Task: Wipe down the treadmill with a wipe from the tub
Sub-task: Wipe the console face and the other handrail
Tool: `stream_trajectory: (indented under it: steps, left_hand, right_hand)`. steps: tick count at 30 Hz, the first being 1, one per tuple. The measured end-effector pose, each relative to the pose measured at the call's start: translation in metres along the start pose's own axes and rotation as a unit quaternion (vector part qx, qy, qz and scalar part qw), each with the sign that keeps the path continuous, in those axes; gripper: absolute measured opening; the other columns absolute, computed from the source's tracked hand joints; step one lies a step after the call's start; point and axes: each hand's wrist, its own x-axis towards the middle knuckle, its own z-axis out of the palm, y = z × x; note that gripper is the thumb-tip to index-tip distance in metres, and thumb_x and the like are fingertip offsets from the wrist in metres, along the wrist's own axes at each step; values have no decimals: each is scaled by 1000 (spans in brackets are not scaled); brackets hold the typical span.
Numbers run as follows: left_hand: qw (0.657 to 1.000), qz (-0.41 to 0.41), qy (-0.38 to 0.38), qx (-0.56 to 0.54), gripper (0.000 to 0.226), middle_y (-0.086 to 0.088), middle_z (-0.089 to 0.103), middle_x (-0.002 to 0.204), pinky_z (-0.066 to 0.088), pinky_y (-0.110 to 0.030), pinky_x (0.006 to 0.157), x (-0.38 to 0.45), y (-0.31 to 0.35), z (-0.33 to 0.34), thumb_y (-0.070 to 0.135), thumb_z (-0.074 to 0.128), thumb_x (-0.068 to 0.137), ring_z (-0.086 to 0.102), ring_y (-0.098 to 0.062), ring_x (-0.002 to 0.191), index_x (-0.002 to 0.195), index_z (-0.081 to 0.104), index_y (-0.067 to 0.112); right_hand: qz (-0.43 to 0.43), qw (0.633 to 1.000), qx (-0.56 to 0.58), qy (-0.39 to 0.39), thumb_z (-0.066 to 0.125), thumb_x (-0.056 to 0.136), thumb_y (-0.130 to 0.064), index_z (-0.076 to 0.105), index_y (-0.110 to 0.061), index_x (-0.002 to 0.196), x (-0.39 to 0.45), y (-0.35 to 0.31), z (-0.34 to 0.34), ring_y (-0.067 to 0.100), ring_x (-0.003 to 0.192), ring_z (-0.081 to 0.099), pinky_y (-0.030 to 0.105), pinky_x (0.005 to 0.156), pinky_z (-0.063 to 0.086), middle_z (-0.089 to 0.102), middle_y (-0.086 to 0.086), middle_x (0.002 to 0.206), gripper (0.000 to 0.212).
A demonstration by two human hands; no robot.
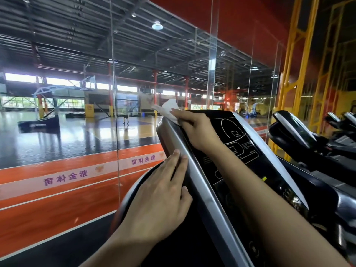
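Observation:
The treadmill's console (238,143) fills the middle of the view, a black panel with a silver rim (194,168) running down its left side. My right hand (194,128) presses a white wipe (166,109) onto the top left corner of the console; part of the wipe sticks up past my fingers. My left hand (163,197) lies flat against the left side of the console, fingers on the silver rim, holding nothing. The tub is not in view.
A glass wall (115,112) stands right behind the console, with a basketball court beyond it and a person far off on the court. More treadmill consoles (300,132) line up on the right. Yellow steel posts (300,74) rise at the far right.

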Motion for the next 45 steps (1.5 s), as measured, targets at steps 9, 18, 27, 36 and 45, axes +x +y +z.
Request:
stream_trajectory:
  steps: [9, 18, 27, 36, 45]
  left_hand:
    - [1000, -4, -9, -1, 72, 0, 16, 169, 3, -23, 117, 0, -1, -1, 45, 23, 95, 25, -12, 153, 162, 23, 19]
    - [1000, -10, 5, -27, 78, 8, -7, 170, -3, -17, 117, -3, -2, 1, 52, 6, 89, 6, -6, 156, 163, 4, 27]
    - [1000, -14, 0, -27, 74, 9, -5, 171, -1, -16, 116, -2, -2, 4, 49, 13, 92, 12, -8, 155, 163, 5, 28]
    - [999, -24, -2, -33, 72, 9, -4, 171, 2, -18, 115, -1, -1, 2, 45, 20, 94, 12, -9, 155, 163, 6, 28]
    - [999, -22, -8, -24, 72, 5, 5, 171, 8, -21, 117, -1, -1, 1, 43, 24, 94, 18, -12, 155, 163, 15, 24]
  right_hand:
    - [110, 992, -62, 7, 46, 98, 2, 62, -15, 138, -14, 32, -21, 20, 91, 69, 14, 80, 49, 67, 15, 129, 46]
    - [165, 981, -104, -12, 42, 101, -2, 54, -21, 145, -29, 59, -43, 20, 91, 66, 15, 76, 49, 64, 18, 132, 49]
    - [36, 997, -51, -34, 47, 99, 2, 58, -21, 141, -68, 40, -32, 1, 116, 60, 18, 104, 47, 58, 0, 142, 49]
    - [-5, 998, -34, -60, 48, 98, 5, 59, -22, 141, -96, 15, -22, 3, 142, 39, 16, 119, 26, 50, -7, 147, 52]
    - [101, 994, -47, 3, 50, 96, 6, 67, -21, 131, -103, 33, -49, 6, 116, 59, 27, 109, 45, 63, 2, 136, 48]
